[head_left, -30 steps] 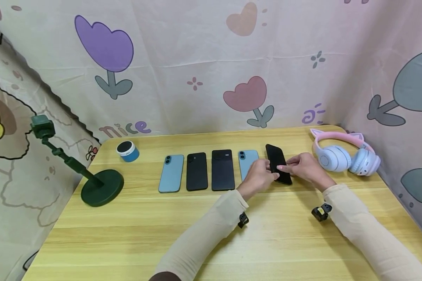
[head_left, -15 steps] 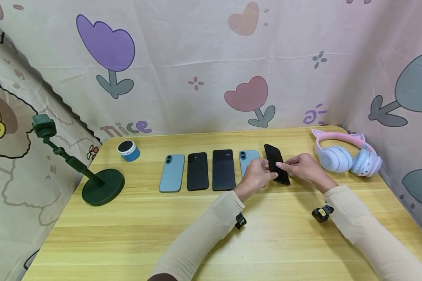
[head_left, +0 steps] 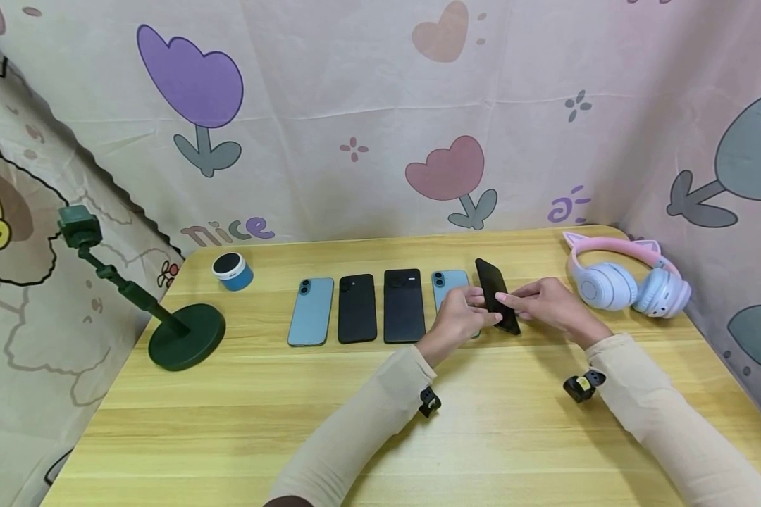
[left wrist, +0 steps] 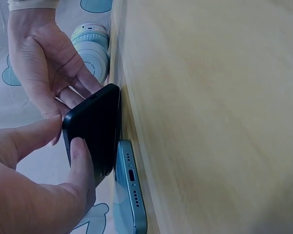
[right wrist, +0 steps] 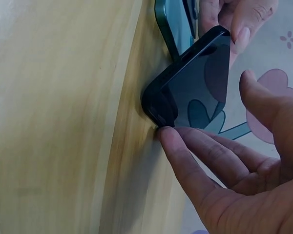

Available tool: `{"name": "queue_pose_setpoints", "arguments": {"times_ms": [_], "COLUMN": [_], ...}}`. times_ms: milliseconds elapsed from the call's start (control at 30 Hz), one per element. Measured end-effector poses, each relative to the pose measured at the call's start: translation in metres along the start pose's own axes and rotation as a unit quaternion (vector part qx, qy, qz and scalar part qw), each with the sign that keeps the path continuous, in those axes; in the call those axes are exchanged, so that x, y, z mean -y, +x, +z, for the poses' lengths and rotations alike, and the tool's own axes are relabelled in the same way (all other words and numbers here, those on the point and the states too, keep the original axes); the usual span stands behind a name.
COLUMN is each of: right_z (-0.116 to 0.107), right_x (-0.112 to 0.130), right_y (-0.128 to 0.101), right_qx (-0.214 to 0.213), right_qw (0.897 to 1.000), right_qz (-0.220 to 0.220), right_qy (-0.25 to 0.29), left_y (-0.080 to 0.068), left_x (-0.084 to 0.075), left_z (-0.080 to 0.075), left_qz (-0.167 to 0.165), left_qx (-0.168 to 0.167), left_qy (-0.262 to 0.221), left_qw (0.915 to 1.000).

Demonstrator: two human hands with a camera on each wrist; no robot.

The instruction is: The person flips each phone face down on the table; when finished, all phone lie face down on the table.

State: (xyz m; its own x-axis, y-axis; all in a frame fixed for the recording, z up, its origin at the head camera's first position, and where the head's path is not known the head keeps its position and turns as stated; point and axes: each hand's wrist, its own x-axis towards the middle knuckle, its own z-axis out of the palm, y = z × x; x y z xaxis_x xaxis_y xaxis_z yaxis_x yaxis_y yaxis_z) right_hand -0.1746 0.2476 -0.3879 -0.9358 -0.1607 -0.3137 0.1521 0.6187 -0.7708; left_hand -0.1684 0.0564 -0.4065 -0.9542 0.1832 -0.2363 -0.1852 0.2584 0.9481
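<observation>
My left hand (head_left: pixel 454 317) pinches the raised left edge of a black smartphone (head_left: pixel 493 282) between thumb and fingers. The phone leans steeply on its lower long edge, close over the table. In the right wrist view its glossy screen (right wrist: pixel 200 92) faces my right hand (right wrist: pixel 234 180) and mirrors the curtain. Fingertips of that hand touch the phone's lower edge, while its thumb stands apart from the screen. Just left of the black phone lies a light blue phone (head_left: pixel 447 282), partly hidden by my left hand.
Farther left lie a dark phone (head_left: pixel 403 306), a black phone (head_left: pixel 357 310) and a light blue phone (head_left: pixel 311 312) in a row. Pink-and-blue cat-ear headphones (head_left: pixel 609 285) sit at right. A blue tub (head_left: pixel 234 274) and green stand (head_left: pixel 187 338) are at left.
The black phone has tipped up more steeply, its face narrowing in the head view, and shifted slightly left. My left hand moved a little left with it; the right hand stays beside it.
</observation>
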Motion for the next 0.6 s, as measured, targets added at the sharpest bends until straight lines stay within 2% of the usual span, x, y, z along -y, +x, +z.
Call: {"name": "queue_pose_setpoints", "arguments": {"times_ms": [167, 433, 600], "right_z": [-0.0004, -0.0009, -0.0017], "right_x": [-0.0015, -0.0033, -0.0049], "right_y": [0.0017, 0.0011, 0.0013], "right_qx": [0.015, 0.045, 0.055], "right_qw": [0.999, 0.994, 0.991], "right_qz": [0.006, -0.012, -0.011], "right_qy": [0.037, 0.103, 0.124], "left_y": [-0.0003, 0.0000, -0.0006], "left_x": [0.0018, 0.0049, 0.0055], "left_z": [-0.0008, -0.0006, -0.0004], "left_qz": [0.005, 0.020, 0.025], "left_qx": [0.005, 0.012, 0.013], "left_qy": [-0.007, -0.018, -0.020], "left_qw": [1.0000, 0.9996, 0.9994]}}
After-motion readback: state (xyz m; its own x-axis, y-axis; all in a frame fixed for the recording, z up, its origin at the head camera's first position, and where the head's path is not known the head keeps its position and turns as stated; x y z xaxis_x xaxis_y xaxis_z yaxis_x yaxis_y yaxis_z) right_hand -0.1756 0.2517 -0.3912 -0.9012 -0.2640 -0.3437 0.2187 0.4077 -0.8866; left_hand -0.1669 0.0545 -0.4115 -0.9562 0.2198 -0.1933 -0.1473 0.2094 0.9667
